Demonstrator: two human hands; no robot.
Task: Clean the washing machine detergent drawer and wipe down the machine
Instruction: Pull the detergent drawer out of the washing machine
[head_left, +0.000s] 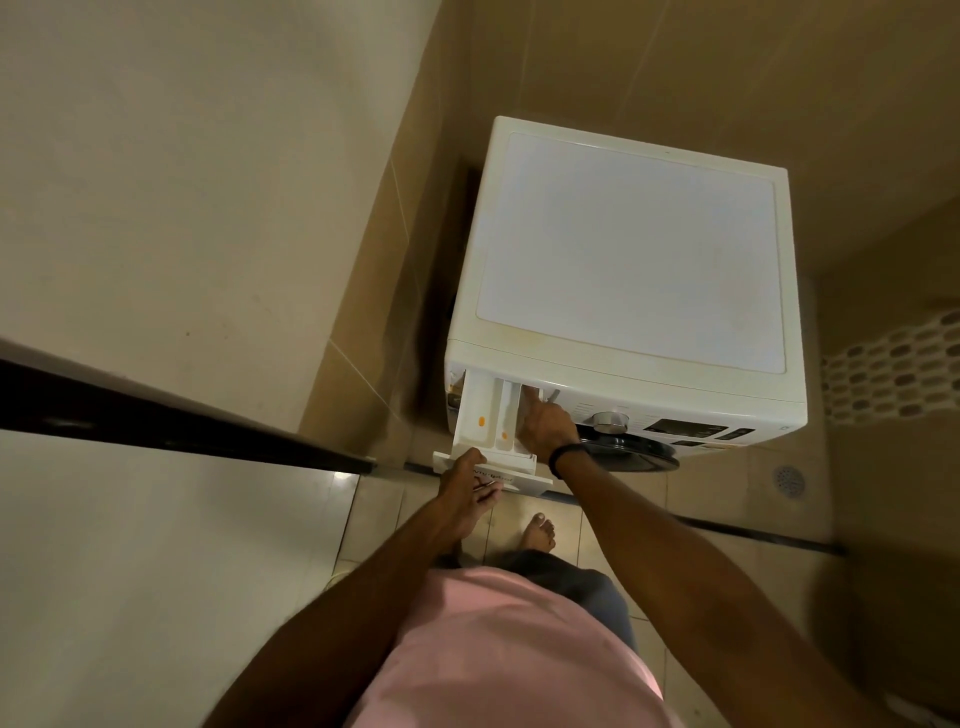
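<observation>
1. Head view looks steeply down at a white washing machine (623, 249) standing at 2 o'clock in the frame, against tiled walls.
2. Detergent drawer (480, 415) is pulled well out of the machine's front, at the 7 o'clock corner of the machine top. Its compartments are exposed, and two orange marks show inside them.
3. Left hand (467, 486) grips the drawer's front panel at the drawer's 6 o'clock end, thumb on the upper edge and fingers curled beneath the panel.
4. Right hand (545, 426) lies over the right side of the drawer. Its fingers are extended roughly straight toward 12 o'clock, and the tips reach the slot where the drawer enters the machine. No object is visible in this hand.
5. Black wristband (563, 457) encircles the right wrist.
6. Control dial (610, 421) sits on the front panel at 3 o'clock from the right hand. The dark door (639, 452) curves just below it.
7. Bare foot (540, 535) stands on the tiled floor at 6 o'clock from the drawer.
8. Floor drain (788, 480) lies at 4 o'clock from the machine.
9. Dark rail (182, 415) runs in from 9 o'clock toward the drawer.
</observation>
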